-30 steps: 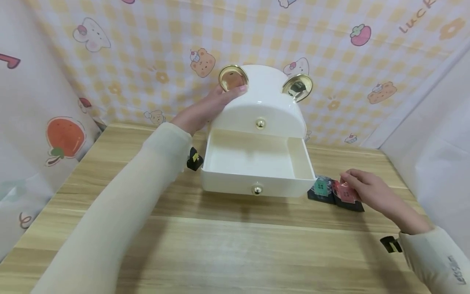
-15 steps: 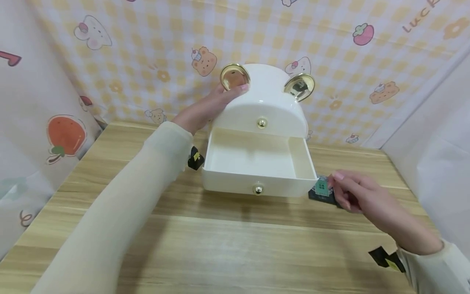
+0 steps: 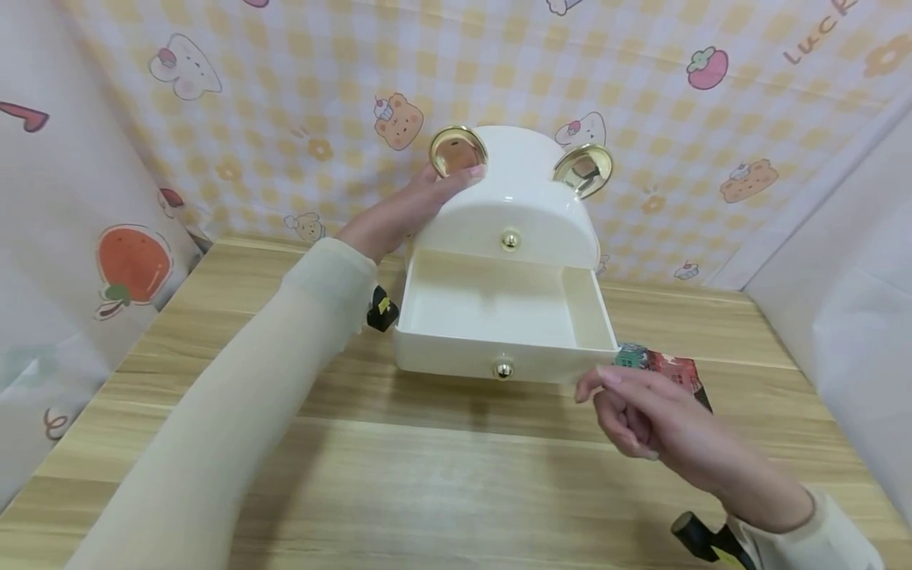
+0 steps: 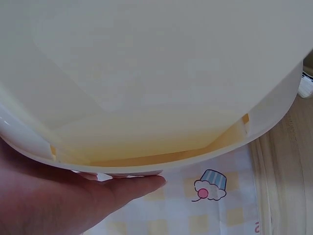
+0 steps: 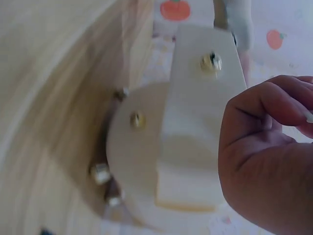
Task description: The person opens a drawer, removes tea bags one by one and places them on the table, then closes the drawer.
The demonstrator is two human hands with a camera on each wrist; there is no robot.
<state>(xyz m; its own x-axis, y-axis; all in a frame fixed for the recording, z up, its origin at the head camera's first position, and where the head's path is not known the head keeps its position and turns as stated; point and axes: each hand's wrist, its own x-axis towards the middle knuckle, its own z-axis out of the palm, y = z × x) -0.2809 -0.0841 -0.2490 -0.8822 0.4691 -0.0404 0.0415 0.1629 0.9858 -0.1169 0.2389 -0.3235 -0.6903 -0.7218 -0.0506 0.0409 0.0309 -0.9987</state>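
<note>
A white two-drawer storage box [image 3: 523, 166] with round gold ears stands at the back of the table. Its lower drawer [image 3: 492, 305] is pulled out, with nothing inside; the upper one, with a gold knob [image 3: 510, 241], is closed. My left hand [image 3: 413, 207] grips the box's upper left side by the ear, thumb on the front, other fingers hidden behind. In the left wrist view it lies along the white rim [image 4: 205, 159]. My right hand [image 3: 651, 416], fingers loosely curled, is at the drawer's front right corner and holds nothing visible.
Two small dark packets, one with a green label [image 3: 631, 355] and one with a red label [image 3: 677, 370], lie on the wooden table [image 3: 427, 491] right of the drawer. A yellow checked cloth [image 3: 321, 95] hangs behind the box, with white cloth at both sides.
My right hand has left the red-labelled packet and moved left and nearer to the drawer front. The packets stay on the table. My left hand keeps its grip on the box.
</note>
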